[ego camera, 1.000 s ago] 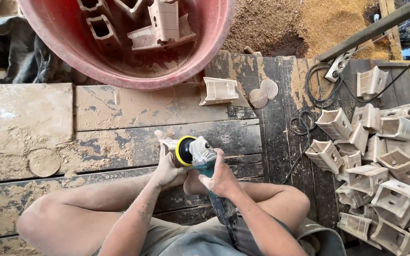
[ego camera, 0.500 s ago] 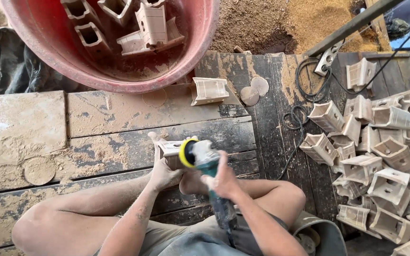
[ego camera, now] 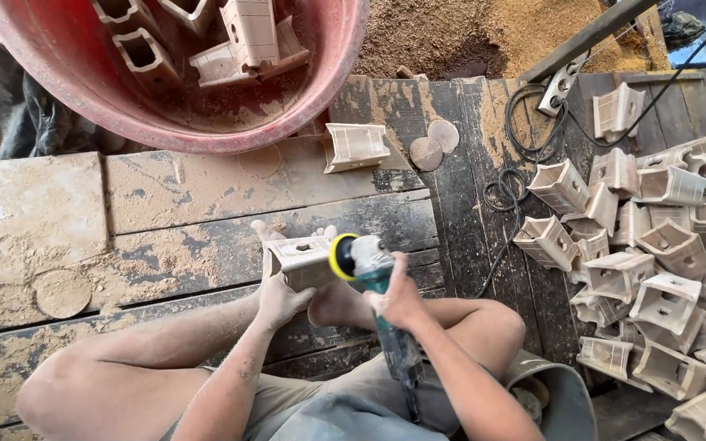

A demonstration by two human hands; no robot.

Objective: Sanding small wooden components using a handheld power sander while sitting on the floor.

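- On a floor of dusty, sawdust-caked wooden planks, a person sits cross-legged, seen from above, bare knees spread to either side.
- Their left hand is wrapped around a small pale wooden block, a squat hollow piece with a slot cut in its top face, held just above the lap.
- Their right hand is closed around the teal body of an angle grinder; its yellow-rimmed sanding disc touches the block's right end.
- The block looks light, rigid and dry, with thin walls that could chip; its dusty faces may be slippery, so the solid outer sides, away from the disc, seem the safest grip.
- A big red plastic tub sits at the top, smooth-walled and dust-coated, holding several similar carved pieces.
- One more wooden piece lies alone on the planks beside the tub, near two round sanding discs.
- To the right, a heap of the same pale, boxy, holed wooden pieces is piled loosely.
- A black power cable coils over dark boards towards a socket strip.
- Loose sawdust is mounded behind.
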